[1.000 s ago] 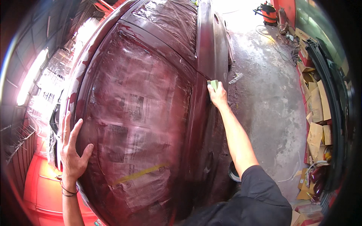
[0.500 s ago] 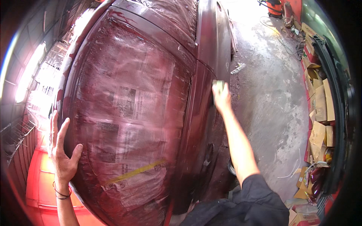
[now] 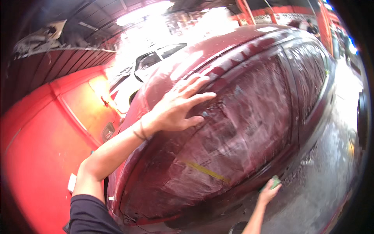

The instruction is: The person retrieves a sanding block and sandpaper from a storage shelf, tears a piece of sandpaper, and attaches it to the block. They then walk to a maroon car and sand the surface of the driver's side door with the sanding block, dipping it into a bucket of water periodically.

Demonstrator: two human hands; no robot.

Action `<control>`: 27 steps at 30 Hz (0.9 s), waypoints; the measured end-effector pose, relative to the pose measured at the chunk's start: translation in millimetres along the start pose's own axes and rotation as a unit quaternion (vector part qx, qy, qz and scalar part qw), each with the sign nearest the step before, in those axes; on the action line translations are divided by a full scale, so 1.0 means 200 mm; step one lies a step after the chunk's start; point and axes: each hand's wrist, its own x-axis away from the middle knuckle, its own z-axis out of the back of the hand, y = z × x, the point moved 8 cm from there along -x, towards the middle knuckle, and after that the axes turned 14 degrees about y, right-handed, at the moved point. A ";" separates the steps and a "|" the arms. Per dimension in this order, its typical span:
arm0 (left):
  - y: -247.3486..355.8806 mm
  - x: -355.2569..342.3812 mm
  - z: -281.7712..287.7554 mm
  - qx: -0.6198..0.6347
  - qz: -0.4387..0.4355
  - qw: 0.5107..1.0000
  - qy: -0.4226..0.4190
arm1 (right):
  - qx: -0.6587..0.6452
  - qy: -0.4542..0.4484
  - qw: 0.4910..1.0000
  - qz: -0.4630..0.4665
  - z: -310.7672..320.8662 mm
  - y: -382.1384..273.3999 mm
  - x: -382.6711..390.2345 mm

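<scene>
A maroon car body (image 3: 300,101) fills the middle, its side windows covered with paint-dusted newspaper (image 3: 257,124) and wrinkled sheeting, a yellow strip across one covering. My left hand (image 3: 183,103), fingers spread, is over the upper edge of the nearer covered window; whether it touches there I cannot tell. It holds nothing. Low on the right, my right hand (image 3: 269,192) grips a small green block (image 3: 276,181) against the car's side, just below the window covering.
A red wall (image 3: 43,148) stands at left under dark corrugated sheeting (image 3: 74,64). A white vehicle (image 3: 148,62) is behind the car at a bright opening. A person (image 3: 313,29) is in the far background. The grey floor (image 3: 327,167) runs along the car's right side.
The view has swung up and leftward, bringing the roof and red wall in. My left hand now appears higher on the window edge; my right hand with the block appears lower in view.
</scene>
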 end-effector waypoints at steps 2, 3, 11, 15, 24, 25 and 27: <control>-0.01 0.05 0.05 -0.009 0.005 1.000 0.006 | 0.018 -0.010 1.000 -0.010 -0.20 0.20 -0.42; -0.03 0.06 0.07 -0.014 0.005 1.000 0.014 | 0.002 -0.006 0.999 -0.036 -0.26 0.25 -0.58; 0.00 0.07 0.03 -0.030 0.060 0.997 -0.040 | 0.060 -0.054 0.989 -0.125 0.07 -0.02 0.45; 0.02 -0.05 -0.04 -0.025 0.028 0.998 -0.049 | -0.061 0.001 0.977 -0.202 0.22 0.06 0.64; -0.02 -0.05 -0.13 -0.006 -0.038 0.999 -0.031 | -0.002 0.023 0.985 -0.173 -0.08 0.40 -0.49; -0.04 -0.03 -0.13 -0.012 -0.031 0.999 -0.034 | -0.031 -0.003 0.985 -0.168 -0.07 0.36 -0.27; -0.07 0.02 -0.11 -0.028 -0.013 0.999 -0.034 | -0.102 -0.028 0.980 -0.171 0.03 0.17 0.31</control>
